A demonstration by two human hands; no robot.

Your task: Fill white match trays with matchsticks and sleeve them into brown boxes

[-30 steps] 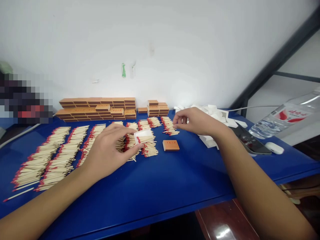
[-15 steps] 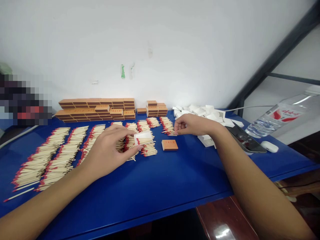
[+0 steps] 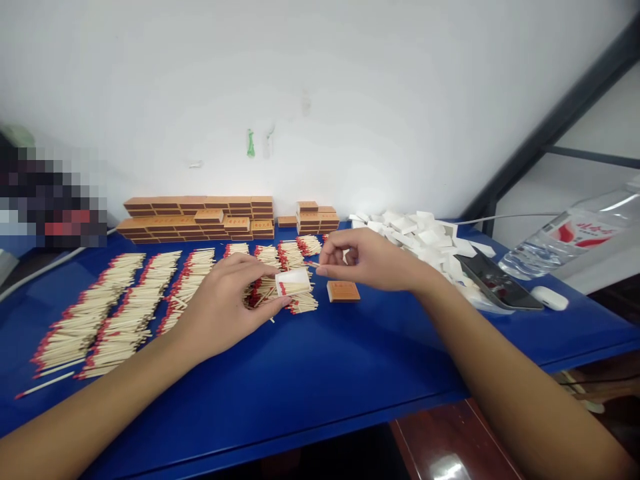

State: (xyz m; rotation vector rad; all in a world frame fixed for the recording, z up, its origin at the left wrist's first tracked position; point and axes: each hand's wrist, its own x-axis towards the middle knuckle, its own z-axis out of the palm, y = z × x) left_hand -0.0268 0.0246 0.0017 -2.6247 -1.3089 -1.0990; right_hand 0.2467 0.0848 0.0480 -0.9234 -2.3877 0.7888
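My left hand (image 3: 230, 300) grips a small white tray (image 3: 293, 283) between thumb and fingers; several red-tipped matches lie along its near side. My right hand (image 3: 367, 259) is just right of the tray, its thumb and forefinger pinched on a match (image 3: 313, 264) that points at the tray. Below the right hand an orange matchbox (image 3: 343, 291) lies flat on the blue table. Loose match piles (image 3: 303, 303) sit under and behind the tray. More rows of matches (image 3: 117, 343) spread out to the left.
Orange matchboxes (image 3: 200, 220) are stacked along the wall, with a smaller stack (image 3: 317, 219) beside them. At the right are white trays (image 3: 425, 230), a black phone (image 3: 500, 283), a white case (image 3: 549, 298) and a water bottle (image 3: 575, 233). The blue table (image 3: 320, 380) has its edge at the front.
My right hand has moved left from the match pile toward the tray, with a match now showing at its fingertips. My left hand still holds the tray. The view has shifted slightly.
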